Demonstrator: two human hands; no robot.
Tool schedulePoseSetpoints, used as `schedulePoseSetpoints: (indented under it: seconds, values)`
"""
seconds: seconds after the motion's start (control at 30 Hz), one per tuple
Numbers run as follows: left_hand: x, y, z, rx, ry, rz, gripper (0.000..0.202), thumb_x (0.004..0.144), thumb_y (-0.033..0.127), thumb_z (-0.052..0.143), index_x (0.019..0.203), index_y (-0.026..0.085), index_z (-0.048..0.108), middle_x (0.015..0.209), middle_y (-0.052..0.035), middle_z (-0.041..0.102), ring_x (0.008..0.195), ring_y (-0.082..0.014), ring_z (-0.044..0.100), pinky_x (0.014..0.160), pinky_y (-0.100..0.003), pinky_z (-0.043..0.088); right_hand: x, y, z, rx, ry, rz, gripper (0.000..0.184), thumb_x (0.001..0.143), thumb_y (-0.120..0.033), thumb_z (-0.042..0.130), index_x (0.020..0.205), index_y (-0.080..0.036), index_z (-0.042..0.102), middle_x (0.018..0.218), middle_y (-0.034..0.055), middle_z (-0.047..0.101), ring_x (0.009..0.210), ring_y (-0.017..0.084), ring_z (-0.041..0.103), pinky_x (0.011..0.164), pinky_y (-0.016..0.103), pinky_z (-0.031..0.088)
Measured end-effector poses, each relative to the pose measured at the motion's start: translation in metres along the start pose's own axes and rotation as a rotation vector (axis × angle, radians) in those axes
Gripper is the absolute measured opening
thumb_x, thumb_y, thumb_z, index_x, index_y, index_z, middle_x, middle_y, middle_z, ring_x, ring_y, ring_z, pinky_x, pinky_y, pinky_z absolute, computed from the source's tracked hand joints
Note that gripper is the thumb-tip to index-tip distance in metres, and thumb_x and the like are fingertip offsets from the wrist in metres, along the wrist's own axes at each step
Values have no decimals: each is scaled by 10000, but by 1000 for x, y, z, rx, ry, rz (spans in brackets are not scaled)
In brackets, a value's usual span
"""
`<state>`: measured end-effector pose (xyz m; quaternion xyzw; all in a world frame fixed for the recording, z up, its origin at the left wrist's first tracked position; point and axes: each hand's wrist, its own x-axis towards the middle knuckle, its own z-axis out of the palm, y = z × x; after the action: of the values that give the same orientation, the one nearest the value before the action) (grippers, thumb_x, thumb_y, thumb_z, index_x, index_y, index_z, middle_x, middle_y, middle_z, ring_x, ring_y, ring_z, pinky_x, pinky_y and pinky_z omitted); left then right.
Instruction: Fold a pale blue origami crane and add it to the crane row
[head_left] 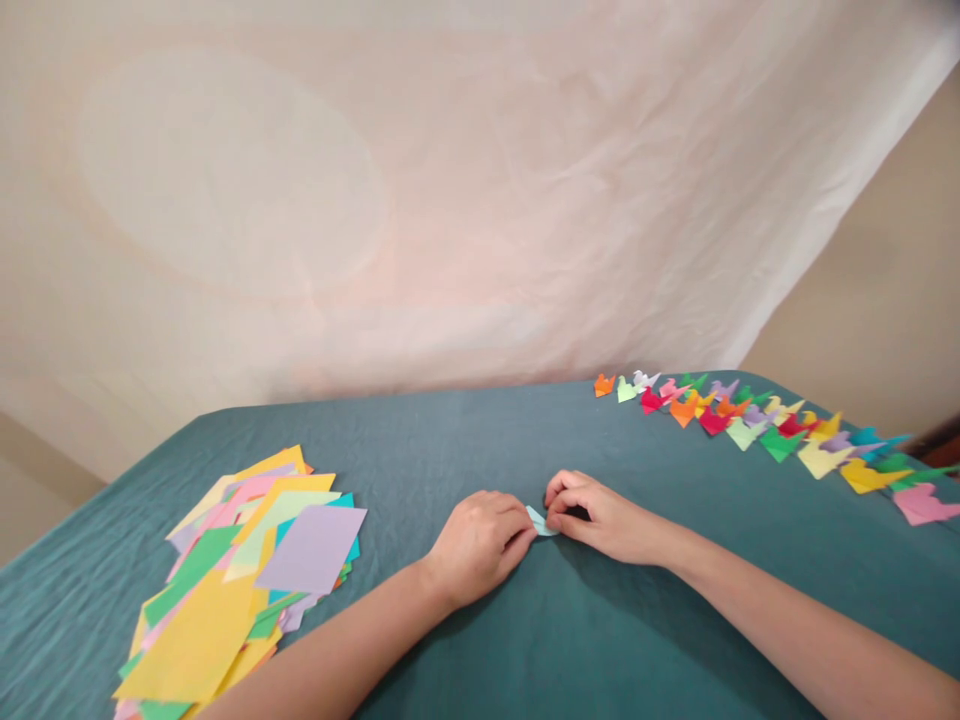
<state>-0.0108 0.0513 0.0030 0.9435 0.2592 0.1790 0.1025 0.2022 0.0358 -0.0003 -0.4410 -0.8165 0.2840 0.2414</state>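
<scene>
1. Two bare hands meet over the desk around the pale-blue paper [539,522]. With that paper as clock centre, the left hand [480,545] sits at nine o'clock, thumb and fingertips pinching its left end; the right hand [600,515], at three, has curled fingers and appears to pinch the opposite end.
2. Many paper birds [823,457] look finished, ranged in loose rows from an orange bird [604,386] at one o'clock round to a pink bird [924,503] at three.
3. Judging by its narrow outline, the pale-blue paper is partly folded; no bird shape shows, and the fingers hide its creases.
4. Unfolded stock seems plentiful: a fanned pile of flat sheets [199,640] lies around nine o'clock, past the left hand, with a lilac square [311,548] on top.
5. Sheets look matt and crisp-edged, birds angular with pointed tails; lightly wrinkled teal cloth [450,440] covers the desk, and creased pale fabric [480,200] hangs at twelve.
</scene>
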Motion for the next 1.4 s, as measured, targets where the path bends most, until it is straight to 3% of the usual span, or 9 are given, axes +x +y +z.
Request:
schedulePoseSetpoints:
  seconds: [0.13,0.37,0.67,1.03,1.4]
  values:
    - [6,1,-3,14,-32,-20,163,882,205,445,808,156,582,826,-41,606,779,-159,558,735,-275,435,1,-1,4,-44,35,2,101,804,-160,551,712,-183,587,867,23,572,842,156,526,797,303,392]
    - [7,6,1,-48,34,-82,145,886,179,418,820,158,546,844,-44,564,805,-157,534,743,-267,430,0,0,5,-67,60,-9,74,757,-113,567,739,-185,573,864,20,565,843,161,514,793,309,386]
    - [6,6,3,-129,60,-99,152,886,172,409,831,158,550,847,-48,549,802,-153,526,746,-271,437,-3,7,2,-35,19,-66,217,802,-145,564,989,-231,632,931,32,557,900,175,512,824,327,387]
    - [5,5,5,-171,60,-117,156,894,169,402,843,156,548,887,-52,528,822,-148,519,764,-270,444,-3,7,0,-32,0,-56,208,821,-170,559,969,-257,677,938,34,565,913,174,522,844,330,388]
    - [5,5,5,-187,77,-122,151,891,158,404,832,153,543,873,-52,524,811,-147,520,756,-271,450,-3,6,0,3,14,-24,174,829,-310,583,946,-243,695,918,35,586,878,170,540,820,317,396]
